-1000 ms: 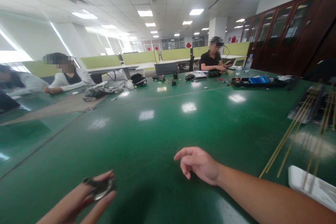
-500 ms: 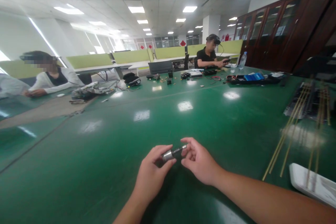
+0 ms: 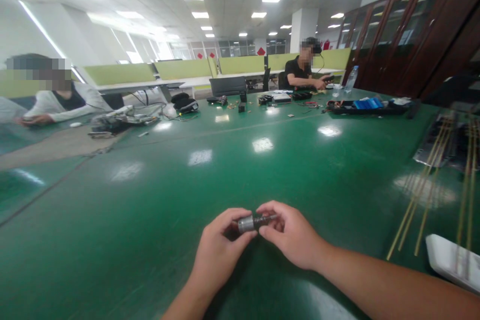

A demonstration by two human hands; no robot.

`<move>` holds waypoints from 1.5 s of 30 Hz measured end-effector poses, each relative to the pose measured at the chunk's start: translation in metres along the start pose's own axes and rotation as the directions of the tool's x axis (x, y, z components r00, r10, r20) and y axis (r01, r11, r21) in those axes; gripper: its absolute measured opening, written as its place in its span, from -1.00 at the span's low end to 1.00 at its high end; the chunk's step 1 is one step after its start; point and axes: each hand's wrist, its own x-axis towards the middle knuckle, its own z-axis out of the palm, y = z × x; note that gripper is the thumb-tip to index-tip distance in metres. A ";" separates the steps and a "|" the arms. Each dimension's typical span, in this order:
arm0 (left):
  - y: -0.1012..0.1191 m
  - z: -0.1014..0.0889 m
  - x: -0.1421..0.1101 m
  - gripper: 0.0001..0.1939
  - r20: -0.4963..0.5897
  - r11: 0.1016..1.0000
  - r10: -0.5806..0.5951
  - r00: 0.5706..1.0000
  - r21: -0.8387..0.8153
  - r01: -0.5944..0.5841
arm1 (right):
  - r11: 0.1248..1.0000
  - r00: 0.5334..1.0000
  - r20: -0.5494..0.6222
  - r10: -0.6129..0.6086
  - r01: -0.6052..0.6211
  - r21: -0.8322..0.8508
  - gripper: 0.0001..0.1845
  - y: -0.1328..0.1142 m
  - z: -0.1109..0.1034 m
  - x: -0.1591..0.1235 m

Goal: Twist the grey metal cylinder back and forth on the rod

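Toward the near edge of the green tabletop [image 3: 168, 200], about midway between its visible left and right sides, a small metal piece [image 3: 245, 224] is held up between two bare hands. Left hand [image 3: 221, 242]: thumb and fingers narrowed round the silver cylinder end, a pinch by the look of it. Right hand [image 3: 294, 235]: fingers curled, thumb and index a little apart about the thin end; cannot tell whether they press on it.

Risks, as I judge them: smooth round metal could slip or roll out of the left fingertips if the grip loosens or a sideways push comes from the right. A drop would likely send it rolling, the surface being glossy and flat. If the piece comes in parts (joints too small to read), a hard pull could free one suddenly.

Position: piece lies nearly level, thick end at the left hand, dark narrow section crossing the gap, thin tip among the right fingers. Both hands close together, fingertips just beside each other. Toward the tabletop's right edge, well apart: thin sticks [image 3: 415, 194] and a white tray [image 3: 437, 255].
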 end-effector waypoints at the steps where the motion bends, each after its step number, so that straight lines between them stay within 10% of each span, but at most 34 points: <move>1: 0.000 0.000 0.000 -0.78 -0.001 1.000 0.013 1.000 0.003 -0.013 | 1.000 1.000 0.004 -0.001 0.001 -0.004 -0.69 0.000 0.000 0.000; 45: 0.001 0.000 -0.007 -0.77 -0.067 0.981 0.115 0.991 0.162 -0.103 | 0.999 1.000 0.023 0.012 -0.013 0.044 -0.91 -0.006 -0.004 0.001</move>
